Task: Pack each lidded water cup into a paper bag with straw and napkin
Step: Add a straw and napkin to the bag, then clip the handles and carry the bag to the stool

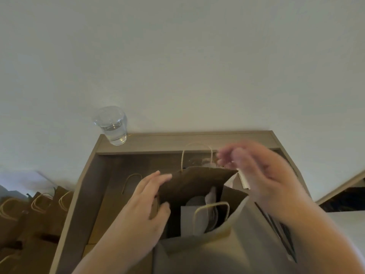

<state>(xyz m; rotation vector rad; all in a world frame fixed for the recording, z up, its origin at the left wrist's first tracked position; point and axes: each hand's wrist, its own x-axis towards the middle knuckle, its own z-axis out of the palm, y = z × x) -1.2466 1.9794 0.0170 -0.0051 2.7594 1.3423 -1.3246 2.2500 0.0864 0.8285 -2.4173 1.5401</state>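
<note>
The paper bag [197, 184] wants its rim, pinched by the left hand [146, 202], held wide; the right hand [262, 175] is too blurred to tell its grip.

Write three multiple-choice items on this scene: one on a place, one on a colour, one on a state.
1. The clear lidded plastic water cup stands: A on the wooden back ledge; B on the floor; C in a hand.
2. The upright paper bag is: A red; B brown; C blue.
3. That bag's mouth is: A taped; B folded shut; C open.
Key: 1 A, its base rests on the ledge; 2 B, its panels are brown; 3 C, its inside shows.
</note>
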